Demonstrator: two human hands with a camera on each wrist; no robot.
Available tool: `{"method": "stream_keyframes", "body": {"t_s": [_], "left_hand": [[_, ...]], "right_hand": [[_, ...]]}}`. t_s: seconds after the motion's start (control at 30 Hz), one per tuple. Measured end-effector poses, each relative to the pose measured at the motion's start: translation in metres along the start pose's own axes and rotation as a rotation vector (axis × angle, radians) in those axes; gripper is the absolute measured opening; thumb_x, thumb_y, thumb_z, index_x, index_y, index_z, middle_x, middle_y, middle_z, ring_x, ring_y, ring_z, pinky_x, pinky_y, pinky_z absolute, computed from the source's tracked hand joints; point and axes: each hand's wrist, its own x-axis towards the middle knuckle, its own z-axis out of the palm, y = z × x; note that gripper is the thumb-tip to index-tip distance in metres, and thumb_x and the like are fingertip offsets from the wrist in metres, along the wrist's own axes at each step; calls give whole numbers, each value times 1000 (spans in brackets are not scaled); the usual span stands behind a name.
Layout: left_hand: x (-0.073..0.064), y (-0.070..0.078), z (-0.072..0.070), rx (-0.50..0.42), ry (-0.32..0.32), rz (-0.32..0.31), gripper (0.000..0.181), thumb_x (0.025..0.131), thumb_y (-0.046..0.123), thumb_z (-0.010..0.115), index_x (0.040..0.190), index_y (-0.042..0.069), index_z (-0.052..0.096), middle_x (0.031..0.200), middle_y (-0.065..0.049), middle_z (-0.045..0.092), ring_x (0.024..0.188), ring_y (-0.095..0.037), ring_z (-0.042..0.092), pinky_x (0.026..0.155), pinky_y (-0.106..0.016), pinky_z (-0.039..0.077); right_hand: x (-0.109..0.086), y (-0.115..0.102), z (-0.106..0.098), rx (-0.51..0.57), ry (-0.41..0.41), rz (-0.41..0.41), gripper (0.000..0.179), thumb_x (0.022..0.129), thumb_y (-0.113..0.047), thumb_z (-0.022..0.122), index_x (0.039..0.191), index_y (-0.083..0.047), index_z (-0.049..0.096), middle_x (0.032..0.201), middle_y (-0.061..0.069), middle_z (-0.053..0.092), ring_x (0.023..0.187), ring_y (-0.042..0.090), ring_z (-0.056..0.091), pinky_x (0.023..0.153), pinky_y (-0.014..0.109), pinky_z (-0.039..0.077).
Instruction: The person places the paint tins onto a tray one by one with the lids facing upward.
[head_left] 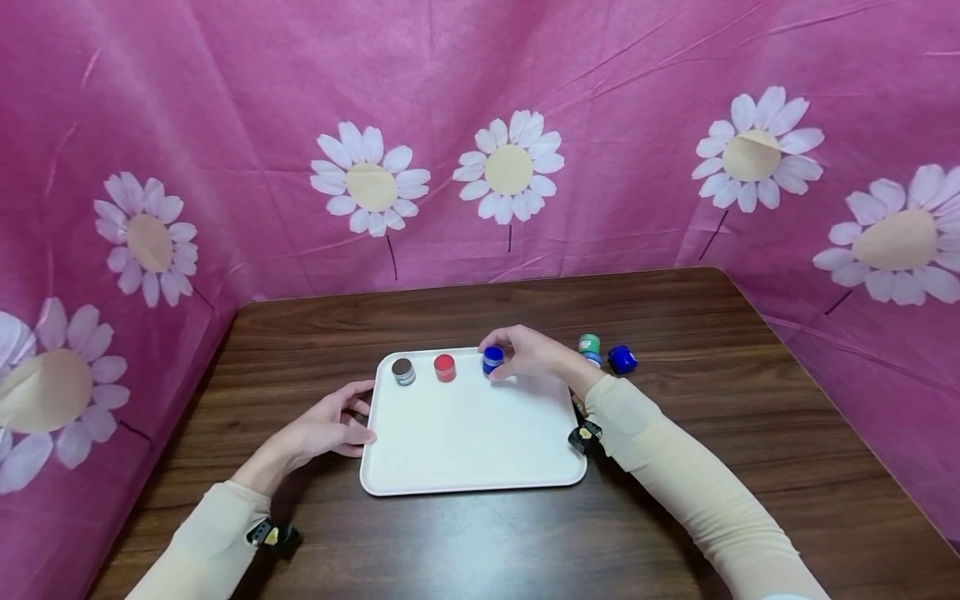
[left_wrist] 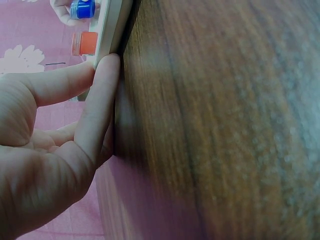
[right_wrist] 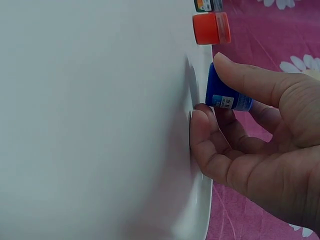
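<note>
Over the far edge of a white tray [head_left: 472, 442], my right hand [head_left: 525, 354] pinches a small blue paint jar [right_wrist: 227, 92] between thumb and fingers. Whether the jar's base touches the tray is hard to tell. To its left on the tray stand a red paint jar [head_left: 445, 367] and a dark-topped paint jar [head_left: 403, 372]. My left hand [head_left: 326, 429] rests at the tray's left rim, its fingertips touching the edge; in the left wrist view, the thumb and fingers reach to that rim [left_wrist: 107, 35].
Right of the tray, partly behind my right arm, are a green paint jar [head_left: 589, 342], a light blue jar [head_left: 592, 358] and a dark blue jar [head_left: 622, 359]. A dark brown wooden table [head_left: 480, 542] carries everything. Pink flowered cloth [head_left: 600, 225] hangs around its back and sides.
</note>
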Motion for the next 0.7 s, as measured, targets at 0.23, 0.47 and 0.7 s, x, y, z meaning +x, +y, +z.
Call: {"method": "stream_keyframes", "body": {"t_s": [0.23, 0.47, 0.7], "left_hand": [[0, 0, 0, 4, 4, -11, 86, 85, -8, 71, 156, 2, 24, 119, -23, 41, 85, -21, 64, 75, -45, 61], [-1, 2, 0, 1, 5, -15, 87, 86, -8, 71, 157, 2, 23, 120, -23, 42, 84, -20, 64, 76, -45, 61], [0, 1, 0, 3, 12, -11, 86, 85, -8, 71, 157, 3, 24, 120, -24, 42, 85, -21, 63, 76, -45, 61]], "right_hand": [[1, 2, 0, -9, 0, -9, 46, 84, -7, 83, 127, -3, 66, 124, 10, 67, 112, 23, 59, 101, 38, 46], [1, 3, 1, -23, 4, -11, 46, 84, -6, 83, 127, -3, 66, 124, 11, 67, 112, 24, 58, 101, 38, 46], [1, 3, 1, -7, 8, 2, 45, 84, -6, 83, 126, -3, 67, 120, 10, 68, 102, 22, 56, 92, 33, 46]]}}
